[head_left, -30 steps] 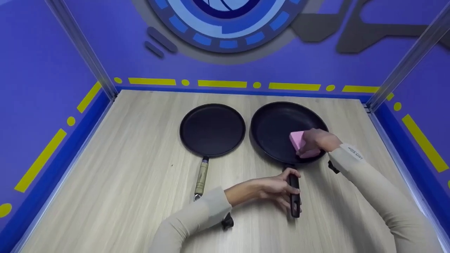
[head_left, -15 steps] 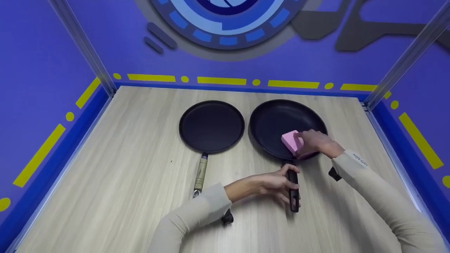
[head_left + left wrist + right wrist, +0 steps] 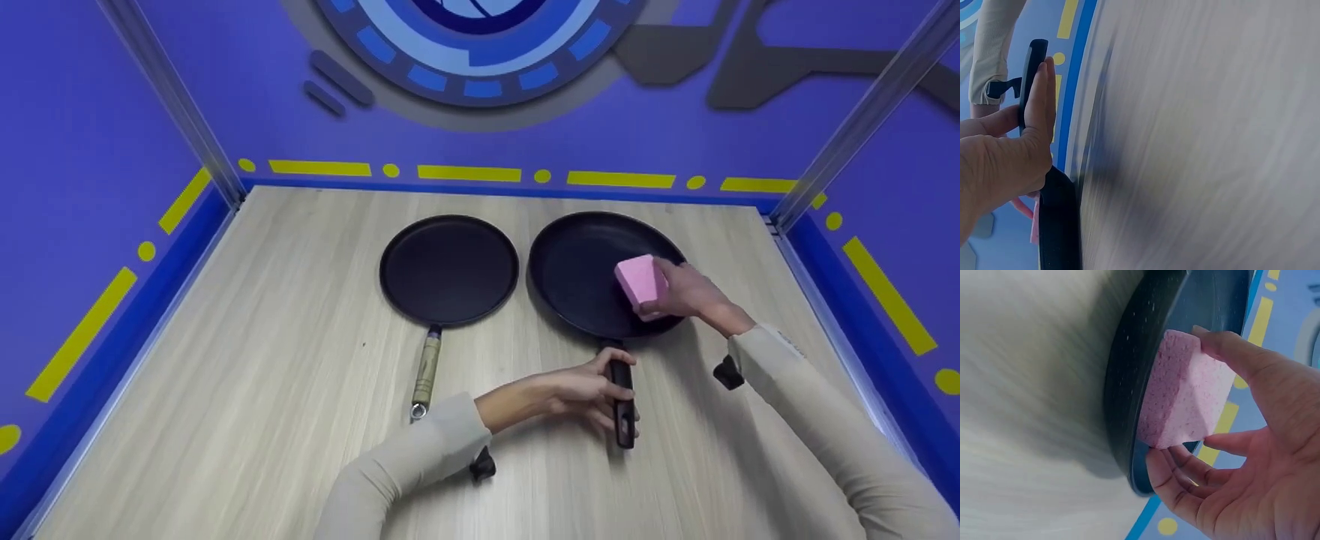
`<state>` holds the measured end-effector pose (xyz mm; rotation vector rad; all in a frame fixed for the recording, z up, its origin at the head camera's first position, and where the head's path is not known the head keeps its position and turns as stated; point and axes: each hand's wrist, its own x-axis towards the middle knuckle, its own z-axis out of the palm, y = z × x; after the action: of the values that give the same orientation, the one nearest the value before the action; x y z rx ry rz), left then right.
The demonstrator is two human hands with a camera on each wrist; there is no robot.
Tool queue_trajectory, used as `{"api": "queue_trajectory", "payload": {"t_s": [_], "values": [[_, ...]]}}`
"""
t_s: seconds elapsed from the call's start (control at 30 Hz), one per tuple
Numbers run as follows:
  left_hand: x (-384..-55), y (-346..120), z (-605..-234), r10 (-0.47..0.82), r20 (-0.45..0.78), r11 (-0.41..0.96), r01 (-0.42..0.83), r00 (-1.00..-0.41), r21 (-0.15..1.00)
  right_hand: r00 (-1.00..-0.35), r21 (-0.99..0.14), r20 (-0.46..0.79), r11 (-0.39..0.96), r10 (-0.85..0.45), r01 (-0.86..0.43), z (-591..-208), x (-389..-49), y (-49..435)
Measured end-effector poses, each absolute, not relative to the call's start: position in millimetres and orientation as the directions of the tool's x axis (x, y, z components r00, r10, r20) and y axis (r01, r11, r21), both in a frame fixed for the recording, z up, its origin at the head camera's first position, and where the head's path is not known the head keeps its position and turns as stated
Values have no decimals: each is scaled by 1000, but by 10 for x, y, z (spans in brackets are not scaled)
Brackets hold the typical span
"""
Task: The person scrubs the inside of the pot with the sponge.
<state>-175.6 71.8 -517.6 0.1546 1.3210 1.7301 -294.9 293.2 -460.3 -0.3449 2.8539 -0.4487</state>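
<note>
A deep black frying pan (image 3: 577, 262) lies on the right half of the table, its black handle (image 3: 623, 405) toward me. My left hand (image 3: 589, 390) grips that handle, thumb and fingers on its two sides, as the left wrist view also shows on the handle (image 3: 1032, 79). Over the right part of the pan, my right hand (image 3: 690, 291) holds a pink sponge (image 3: 641, 283). In the right wrist view the porous sponge (image 3: 1185, 391) sits between thumb and fingers, inside the pan's rim (image 3: 1148, 382). Whether its underside touches the pan bottom is hidden.
Left of the frying pan lies a flat black crepe pan (image 3: 450, 270) with a green-brown handle (image 3: 426, 375). Both pans rest on a pale wooden table (image 3: 300, 315). Blue walls (image 3: 480, 150) with yellow dashes enclose the back and sides.
The sponge shifted left inside the pan, then back right and up, tilting more upright in my right hand. My left hand keeps its grip on the handle.
</note>
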Motion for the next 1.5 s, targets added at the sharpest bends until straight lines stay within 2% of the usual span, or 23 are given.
{"api": "queue_trajectory", "payload": {"t_s": [0.27,0.43,0.73,1.0,1.2,1.5], "values": [[-1756,689,-5198,720,-399,12,-565,-567,825,-964,-407,-147,902,-222,-146,-4527,-3012,3195],[-1764,680,-5200,715,-405,14,-567,-570,824,-973,-419,-151,903,-173,-95,-4468,-3042,3381],[-1793,630,-5177,735,-415,26,-589,-537,808,-983,-419,-167,908,-80,-2,-4531,-3028,3758],[-1780,630,-5185,752,-395,5,-595,-527,803,-962,-383,-273,918,-7,102,-4661,-2984,3984],[-1767,655,-5197,754,-386,-1,-589,-531,808,-906,-348,-418,910,66,226,-4740,-2941,4058],[-1765,668,-5192,751,-381,-2,-579,-539,815,-870,-346,-491,908,38,235,-4769,-2933,4093]]}}
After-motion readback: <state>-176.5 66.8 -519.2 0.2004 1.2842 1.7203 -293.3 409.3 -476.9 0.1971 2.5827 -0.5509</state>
